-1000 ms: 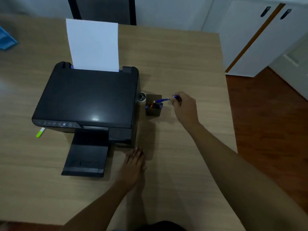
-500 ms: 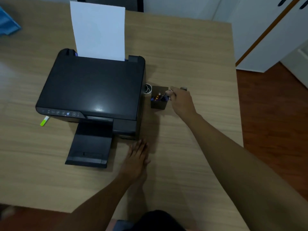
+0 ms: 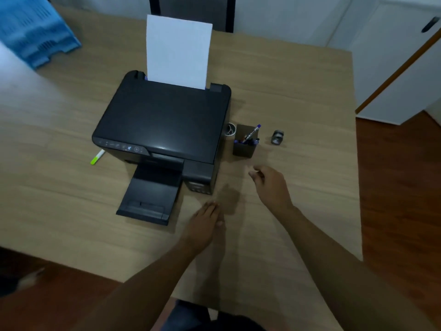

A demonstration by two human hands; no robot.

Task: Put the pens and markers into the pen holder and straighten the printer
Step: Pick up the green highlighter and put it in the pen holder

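A black printer [image 3: 164,123] stands mid-table, turned slightly askew, with a white sheet [image 3: 178,51] upright in its rear feed and its output tray [image 3: 149,199] folded out. Right of it stands a dark square pen holder [image 3: 245,145] with several pens in it; a blue pen [image 3: 251,133] leans out of its top. A green-tipped marker [image 3: 97,157] lies on the table at the printer's left front corner. My right hand [image 3: 269,185] hovers in front of the holder, fingers loosely curled, holding nothing. My left hand [image 3: 205,223] rests flat on the table.
A small white cup [image 3: 231,129] sits between printer and holder. A small dark metallic object [image 3: 277,136] lies right of the holder. Blue stacked trays [image 3: 33,29] stand at the far left. The table edge [image 3: 356,163] drops off on the right, white cabinets beyond.
My right hand let the blue pen go into the holder and drew back toward me. The left hand stayed on the table. The view shifted.
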